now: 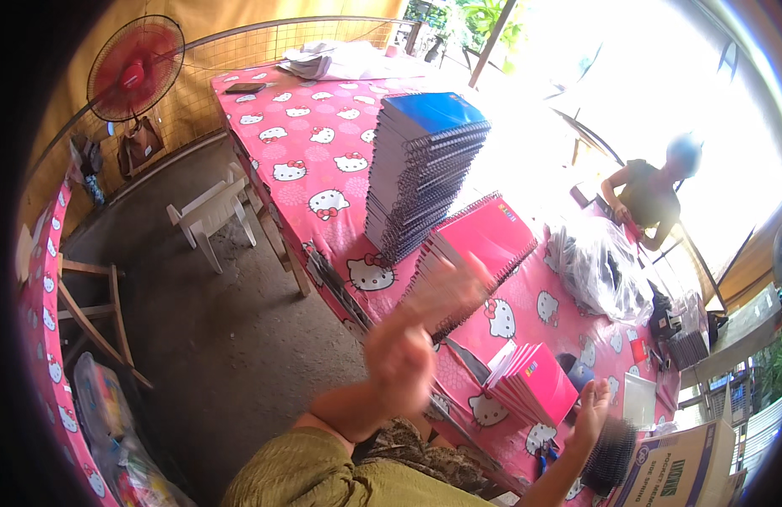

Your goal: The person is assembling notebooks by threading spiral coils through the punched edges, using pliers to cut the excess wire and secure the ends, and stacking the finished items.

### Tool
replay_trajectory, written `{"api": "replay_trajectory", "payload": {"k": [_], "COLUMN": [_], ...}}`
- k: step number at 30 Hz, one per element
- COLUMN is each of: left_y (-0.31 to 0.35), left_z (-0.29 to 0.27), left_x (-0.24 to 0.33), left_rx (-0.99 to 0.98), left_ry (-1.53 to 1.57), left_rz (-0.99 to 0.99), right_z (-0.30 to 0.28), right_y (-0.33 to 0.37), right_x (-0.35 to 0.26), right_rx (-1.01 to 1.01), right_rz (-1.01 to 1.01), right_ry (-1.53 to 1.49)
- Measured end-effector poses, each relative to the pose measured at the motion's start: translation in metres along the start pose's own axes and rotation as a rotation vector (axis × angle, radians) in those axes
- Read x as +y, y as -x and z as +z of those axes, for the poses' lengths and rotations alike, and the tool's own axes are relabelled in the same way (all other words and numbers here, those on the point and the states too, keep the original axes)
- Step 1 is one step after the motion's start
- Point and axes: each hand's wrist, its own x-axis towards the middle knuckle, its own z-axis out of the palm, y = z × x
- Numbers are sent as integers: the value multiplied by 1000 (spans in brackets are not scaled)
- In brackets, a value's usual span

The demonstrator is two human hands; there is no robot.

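Observation:
Blurred by motion, my left hand (pixel 412 329) is raised in front of a pile of pink spiral notebooks (pixel 484 232), fingers stretched out and nothing seen in them. It hides part of that pile's near side. My right hand (pixel 592 414) is lifted beside a smaller stack of pink-covered pads (pixel 536 387), its fingers apart and holding nothing visible. Close to my right forearm are a bunch of black spiral coils (pixel 610 456) and a blue-handled tool (pixel 546 459). Behind the pink notebooks rises a tall stack of spiral notebooks with a blue cover on top (pixel 437 114).
A pink patterned cloth covers the table (pixel 277 139). At right are a clear plastic bag (pixel 606 270) and a cardboard box (pixel 678 469). Another person (pixel 653 198) is across the table. A white stool (pixel 209 215) and red fan (pixel 136 69) are at left.

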Motion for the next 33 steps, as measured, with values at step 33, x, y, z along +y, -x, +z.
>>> {"api": "replay_trajectory", "payload": {"k": [33], "left_y": [88], "left_z": [132], "left_x": [-84], "left_rx": [-646], "left_ry": [-605], "left_rz": [-204], "right_z": [-143], "right_y": [-83], "right_x": [75], "right_rx": [189], "right_rz": [-308], "right_ry": [1277]}}
